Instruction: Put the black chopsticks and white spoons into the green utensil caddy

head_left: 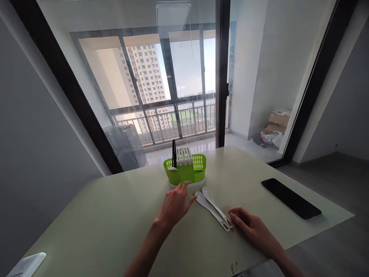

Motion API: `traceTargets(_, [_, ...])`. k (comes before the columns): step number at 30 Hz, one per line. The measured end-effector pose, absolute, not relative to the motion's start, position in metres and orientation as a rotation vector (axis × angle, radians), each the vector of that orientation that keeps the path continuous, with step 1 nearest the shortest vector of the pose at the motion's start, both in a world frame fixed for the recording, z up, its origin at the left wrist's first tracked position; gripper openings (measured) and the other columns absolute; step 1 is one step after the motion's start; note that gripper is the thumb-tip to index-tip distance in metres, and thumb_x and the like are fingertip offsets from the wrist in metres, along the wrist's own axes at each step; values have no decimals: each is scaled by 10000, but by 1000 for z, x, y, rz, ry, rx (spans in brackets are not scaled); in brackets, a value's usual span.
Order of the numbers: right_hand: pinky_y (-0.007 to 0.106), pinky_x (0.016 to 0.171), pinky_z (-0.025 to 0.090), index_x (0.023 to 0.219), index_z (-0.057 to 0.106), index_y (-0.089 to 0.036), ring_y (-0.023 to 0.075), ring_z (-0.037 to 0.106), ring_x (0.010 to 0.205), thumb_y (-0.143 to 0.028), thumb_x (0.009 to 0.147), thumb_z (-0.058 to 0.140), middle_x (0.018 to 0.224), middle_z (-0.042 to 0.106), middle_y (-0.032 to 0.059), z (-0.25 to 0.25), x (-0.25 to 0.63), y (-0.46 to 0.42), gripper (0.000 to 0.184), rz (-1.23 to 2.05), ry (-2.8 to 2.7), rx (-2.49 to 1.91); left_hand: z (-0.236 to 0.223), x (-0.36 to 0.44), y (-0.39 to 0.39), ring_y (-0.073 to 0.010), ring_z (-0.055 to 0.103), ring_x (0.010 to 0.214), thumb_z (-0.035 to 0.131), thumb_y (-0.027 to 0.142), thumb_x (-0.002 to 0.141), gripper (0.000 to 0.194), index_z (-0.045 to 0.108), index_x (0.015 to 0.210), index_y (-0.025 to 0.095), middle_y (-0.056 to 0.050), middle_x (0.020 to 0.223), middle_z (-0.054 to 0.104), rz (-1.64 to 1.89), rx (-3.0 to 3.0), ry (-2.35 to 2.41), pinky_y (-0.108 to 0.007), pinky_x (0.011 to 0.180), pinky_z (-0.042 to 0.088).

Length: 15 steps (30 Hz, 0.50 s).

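Note:
Two white spoons lie side by side on the table, bowls pointing away from me. The left spoon point(211, 211) has its bowl near the thumb of my left hand point(175, 202). That hand hovers over the table with fingers stretched out, the fingertips at the front of a green cutlery basket point(184, 174). My right hand point(250, 227) is curled, its thumb and fingertips together at the handle end of the right spoon point(216, 206). Black chopsticks point(174, 154) stand in the basket's left compartment, beside a white spoon bowl at the rim. A white slatted piece point(184, 155) sits on the basket's middle.
A black phone-like slab point(291, 197) lies at the table's right side. At the near left corner is a white object point(33, 265), partly cut off. The pale table point(121, 219) stands against a glass sliding door with a dark frame point(222, 77).

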State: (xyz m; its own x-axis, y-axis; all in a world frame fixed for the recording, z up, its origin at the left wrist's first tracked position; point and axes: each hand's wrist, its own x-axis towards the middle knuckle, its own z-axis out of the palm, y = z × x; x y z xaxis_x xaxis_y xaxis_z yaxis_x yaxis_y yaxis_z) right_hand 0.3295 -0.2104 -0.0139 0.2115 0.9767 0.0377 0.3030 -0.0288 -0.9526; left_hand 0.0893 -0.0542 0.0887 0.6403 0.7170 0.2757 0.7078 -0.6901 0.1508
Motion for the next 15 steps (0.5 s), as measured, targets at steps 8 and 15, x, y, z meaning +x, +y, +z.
traceTargets(8, [288, 728, 487, 1027, 666, -252, 203, 633, 784, -641, 948, 507, 863, 719, 16, -17, 330, -210, 428, 871, -1254, -1520, 48, 118, -34, -262, 700, 962, 534, 423, 963, 311, 661, 1122, 188, -92, 989, 752, 331, 2467, 1256, -339, 824, 498])
traceTargets(15, [287, 725, 482, 1005, 664, -254, 197, 627, 763, -649, 941, 510, 864, 723, 14, -17, 330, -210, 429, 868, -1263, -1521, 46, 115, -30, -214, 725, 816, 579, 295, 886, 181, 716, 922, 183, -58, 888, 780, 361, 2366, 1104, -307, 747, 523])
